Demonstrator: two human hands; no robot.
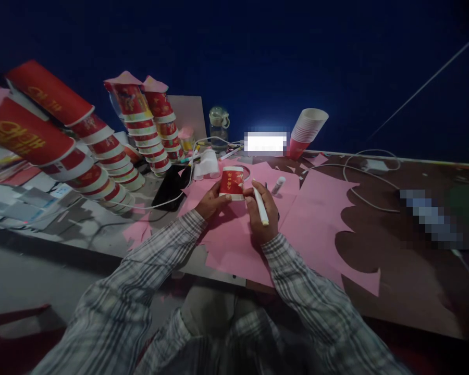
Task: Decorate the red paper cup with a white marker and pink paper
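Over the person's head, the view takes in both hands working above the desk point(414, 291). The left hand point(210, 202) grips a red paper cup point(232, 179) by its side, over the pink sheets point(320, 208). The right hand point(272, 211) grasps a white marker point(261, 205), its fingertips close by the cup's edge; whether they touch, I can't tell. I'd call this handling the cup with marker ready; it seems to want a steady cup and a clear angle. A glue stick point(278, 185) stands just beyond the right hand; stacked cups point(140, 125) crowd the left, while a loose white cable point(160, 204) could snag a sleeve.
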